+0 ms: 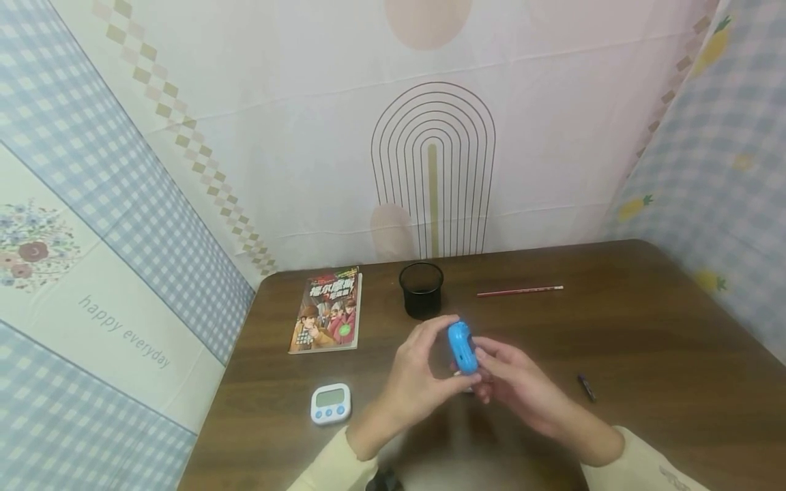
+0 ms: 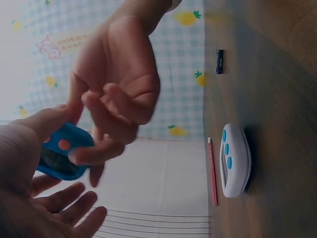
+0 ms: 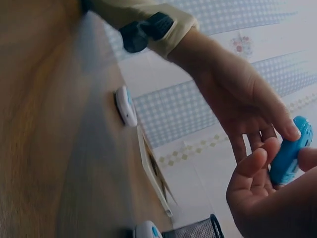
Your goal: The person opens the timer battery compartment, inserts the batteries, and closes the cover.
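Observation:
A blue digital timer (image 1: 462, 348) with a dark display and orange buttons is held up above the table, tilted on edge. My left hand (image 1: 417, 375) grips it by opposite edges, thumb on one side and fingers on the other. From the right, my right hand (image 1: 522, 385) pinches it too, its other fingers curled in. In the left wrist view, a right fingertip lies by the display of the blue timer (image 2: 63, 151). Below the hands stands a white timer (image 2: 235, 161) with blue buttons, mostly hidden in the head view.
Another white timer (image 1: 331, 404) lies left of my hands. Behind are a comic-style book (image 1: 325, 310), a black mesh cup (image 1: 421, 293) and a red pencil (image 1: 520, 291). On the right lies a small dark battery (image 1: 586, 387). Patterned cloth hangs around the table.

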The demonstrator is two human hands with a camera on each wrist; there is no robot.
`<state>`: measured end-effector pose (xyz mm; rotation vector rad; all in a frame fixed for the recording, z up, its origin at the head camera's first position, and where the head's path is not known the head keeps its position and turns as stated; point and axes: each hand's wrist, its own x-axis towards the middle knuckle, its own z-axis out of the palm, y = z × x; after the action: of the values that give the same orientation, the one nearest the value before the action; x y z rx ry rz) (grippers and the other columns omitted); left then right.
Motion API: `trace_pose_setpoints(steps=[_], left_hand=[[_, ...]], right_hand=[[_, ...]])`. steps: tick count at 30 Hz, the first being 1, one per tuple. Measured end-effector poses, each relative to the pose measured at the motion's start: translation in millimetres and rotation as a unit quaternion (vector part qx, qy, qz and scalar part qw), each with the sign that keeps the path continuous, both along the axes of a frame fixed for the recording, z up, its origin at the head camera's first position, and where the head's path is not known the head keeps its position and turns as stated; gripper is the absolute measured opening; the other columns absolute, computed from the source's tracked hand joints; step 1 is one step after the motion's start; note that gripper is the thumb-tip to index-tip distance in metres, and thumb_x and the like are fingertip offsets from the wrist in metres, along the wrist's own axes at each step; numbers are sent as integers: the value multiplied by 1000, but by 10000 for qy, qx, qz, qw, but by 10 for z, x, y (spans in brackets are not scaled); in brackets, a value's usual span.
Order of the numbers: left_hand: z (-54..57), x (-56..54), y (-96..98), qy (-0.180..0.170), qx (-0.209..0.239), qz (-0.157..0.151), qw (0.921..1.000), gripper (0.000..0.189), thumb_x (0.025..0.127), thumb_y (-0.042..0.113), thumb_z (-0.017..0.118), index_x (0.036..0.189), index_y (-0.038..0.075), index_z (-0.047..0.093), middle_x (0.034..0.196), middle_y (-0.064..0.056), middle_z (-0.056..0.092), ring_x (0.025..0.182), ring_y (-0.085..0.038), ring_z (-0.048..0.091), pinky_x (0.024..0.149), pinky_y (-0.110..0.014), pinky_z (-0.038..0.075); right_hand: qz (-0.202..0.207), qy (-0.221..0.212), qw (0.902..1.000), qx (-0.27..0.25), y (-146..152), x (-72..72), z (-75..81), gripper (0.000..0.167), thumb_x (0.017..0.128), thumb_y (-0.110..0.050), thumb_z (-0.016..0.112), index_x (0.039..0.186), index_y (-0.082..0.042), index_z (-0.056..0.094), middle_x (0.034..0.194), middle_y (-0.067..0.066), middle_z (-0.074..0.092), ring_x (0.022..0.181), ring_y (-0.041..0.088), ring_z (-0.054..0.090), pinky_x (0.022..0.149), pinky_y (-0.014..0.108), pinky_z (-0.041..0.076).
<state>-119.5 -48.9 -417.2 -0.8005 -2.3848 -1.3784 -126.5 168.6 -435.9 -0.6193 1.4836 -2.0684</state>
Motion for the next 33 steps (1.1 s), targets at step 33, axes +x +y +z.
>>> trace_pose_setpoints(steps=[33], left_hand=[[64, -83, -175, -983, -701, 721, 9901, 72, 77, 25, 97, 137, 14, 60, 127, -2, 63, 110, -19, 65, 95, -36, 61]], right_hand=[[-1937, 1947, 9426, 1901, -62, 85, 50, 44, 97, 2, 62, 141, 0, 62, 130, 19, 71, 109, 24, 71, 92, 25, 60]])
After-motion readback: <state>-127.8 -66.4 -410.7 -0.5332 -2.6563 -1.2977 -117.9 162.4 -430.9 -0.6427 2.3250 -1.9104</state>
